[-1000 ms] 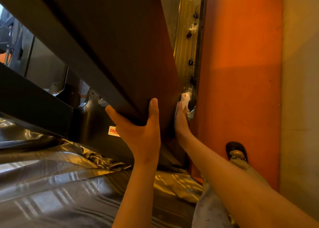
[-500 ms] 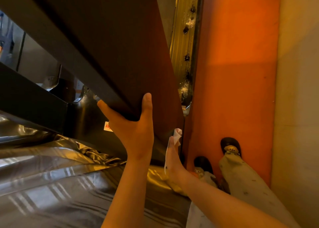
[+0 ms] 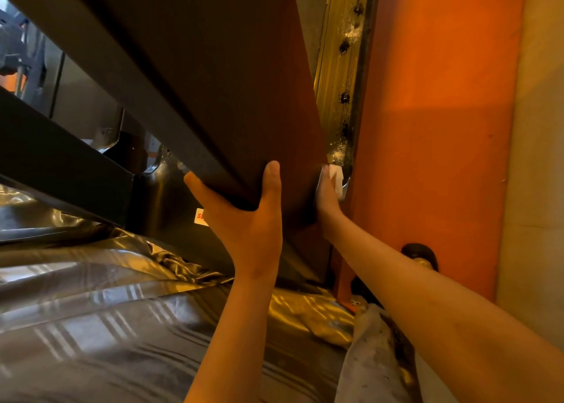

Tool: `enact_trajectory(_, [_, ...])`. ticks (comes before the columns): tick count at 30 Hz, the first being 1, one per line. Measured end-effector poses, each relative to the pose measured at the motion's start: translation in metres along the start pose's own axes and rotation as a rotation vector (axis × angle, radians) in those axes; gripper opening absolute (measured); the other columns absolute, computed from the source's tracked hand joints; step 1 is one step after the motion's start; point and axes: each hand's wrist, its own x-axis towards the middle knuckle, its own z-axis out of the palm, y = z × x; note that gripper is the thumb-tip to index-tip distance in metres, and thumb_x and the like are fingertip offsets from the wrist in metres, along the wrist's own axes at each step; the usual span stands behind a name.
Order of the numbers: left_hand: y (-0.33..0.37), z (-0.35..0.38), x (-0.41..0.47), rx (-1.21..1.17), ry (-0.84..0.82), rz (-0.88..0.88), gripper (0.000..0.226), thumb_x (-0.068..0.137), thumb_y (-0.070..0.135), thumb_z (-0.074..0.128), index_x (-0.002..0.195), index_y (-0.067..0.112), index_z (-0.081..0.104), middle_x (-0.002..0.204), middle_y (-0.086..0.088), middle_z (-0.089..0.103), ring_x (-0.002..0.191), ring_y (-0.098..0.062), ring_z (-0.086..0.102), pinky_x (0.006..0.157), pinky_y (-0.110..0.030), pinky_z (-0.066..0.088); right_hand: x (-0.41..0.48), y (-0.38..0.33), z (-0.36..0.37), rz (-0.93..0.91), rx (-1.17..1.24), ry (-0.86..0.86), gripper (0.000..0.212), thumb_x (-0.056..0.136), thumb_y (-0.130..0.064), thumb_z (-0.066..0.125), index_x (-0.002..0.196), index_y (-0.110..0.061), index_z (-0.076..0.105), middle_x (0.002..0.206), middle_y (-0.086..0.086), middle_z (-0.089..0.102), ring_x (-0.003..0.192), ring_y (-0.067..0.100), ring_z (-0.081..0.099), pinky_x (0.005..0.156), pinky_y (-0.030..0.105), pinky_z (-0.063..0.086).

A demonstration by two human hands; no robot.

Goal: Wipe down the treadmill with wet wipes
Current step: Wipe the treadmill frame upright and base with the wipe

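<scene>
A thick dark treadmill upright (image 3: pixel 219 76) slants across the head view from upper left to centre. My left hand (image 3: pixel 247 219) grips its lower end, thumb on the near face and fingers wrapped around the left edge. My right hand (image 3: pixel 326 198) presses a crumpled white wet wipe (image 3: pixel 335 175) against the upright's right edge, in the narrow gap beside an orange wall. Most of the wipe is hidden behind my fingers. A small white and red sticker (image 3: pixel 200 218) shows on the treadmill base.
An orange wall panel (image 3: pixel 433 128) stands close on the right, with a scuffed metal rail (image 3: pixel 341 67) between it and the upright. Shiny plastic sheeting (image 3: pixel 100 311) covers the treadmill deck below. My slippered foot (image 3: pixel 419 254) and light trousers (image 3: pixel 375 357) are at lower right.
My right hand has slid the wipe back up the upright's right edge after dropping low half a second ago. My left hand keeps its grip in the same place.
</scene>
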Motion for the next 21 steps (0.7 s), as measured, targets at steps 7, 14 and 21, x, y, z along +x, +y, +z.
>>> enact_trajectory(7, [-0.002, 0.001, -0.001, -0.037, 0.011, -0.029, 0.079, 0.08, 0.012, 0.074, 0.137, 0.025, 0.021, 0.125, 0.021, 0.042, 0.112, 0.013, 0.052, 0.085, -0.01, 0.048, 0.001, -0.028, 0.009, -0.172, -0.015, -0.056, 0.067, 0.094, -0.059, 0.032, 0.148, -0.02, 0.028, 0.146, 0.011, 0.041, 0.134, 0.027, 0.04, 0.115, 0.049, 0.03])
enact_trajectory(14, [-0.014, 0.002, -0.017, -0.04, -0.022, -0.098, 0.08, 0.079, 0.0, 0.075, 0.135, 0.025, 0.023, 0.12, 0.026, 0.043, 0.105, 0.023, 0.051, 0.081, -0.003, 0.045, 0.006, 0.013, -0.007, -0.099, -0.022, -0.052, 0.091, 0.073, -0.078, 0.035, 0.151, -0.032, 0.023, 0.152, 0.005, 0.032, 0.137, 0.027, 0.035, 0.114, 0.053, 0.03])
enact_trajectory(21, [-0.021, 0.004, -0.018, -0.007, 0.006, -0.066, 0.082, 0.079, 0.004, 0.075, 0.133, 0.032, 0.02, 0.119, 0.029, 0.041, 0.105, 0.023, 0.05, 0.081, -0.003, 0.045, -0.008, 0.074, -0.024, 0.078, 0.054, -0.073, 0.112, 0.058, -0.092, 0.046, 0.151, -0.041, 0.009, 0.155, 0.003, 0.028, 0.141, 0.026, 0.03, 0.116, 0.052, 0.022])
